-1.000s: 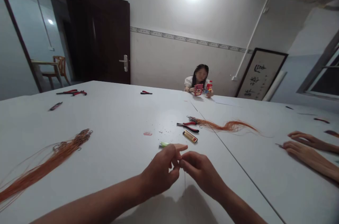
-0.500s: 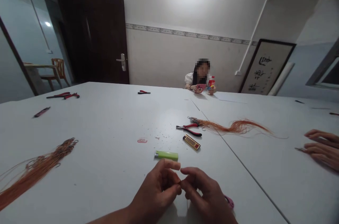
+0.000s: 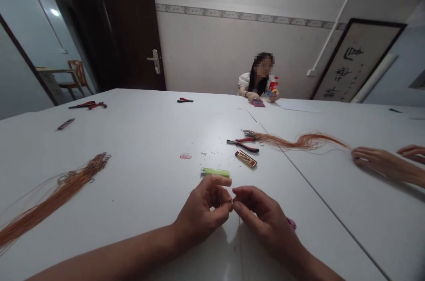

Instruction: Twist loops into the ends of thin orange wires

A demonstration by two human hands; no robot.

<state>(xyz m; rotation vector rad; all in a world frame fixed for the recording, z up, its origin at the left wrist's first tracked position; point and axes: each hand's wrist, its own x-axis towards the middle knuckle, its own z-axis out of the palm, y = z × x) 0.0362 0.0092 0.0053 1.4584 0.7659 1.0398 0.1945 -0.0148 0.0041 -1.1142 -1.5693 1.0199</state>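
Note:
Thumb and index finger of my left hand are closed on what looks like a tiny fishing hook, mostly hidden by the fingertips. My right hand pinches right beside it, the two sets of fingertips nearly touching. A thin fishing line hangs from between them toward my side of the table. Just beyond my left fingers lies a green lighter. Part of a pink object shows from behind my right hand.
On the white table lie hook bundles with orange line, at left and right. Red-handled pliers, a patterned lighter and a small clear-red tag lie ahead. A co-worker's hand touches the right bundle's line; another person sits opposite.
The view has tilted down and shifted left. The co-worker's hand at right has reached to the orange line's end. The person opposite has lowered a phone to the table. My hands keep their pinch.

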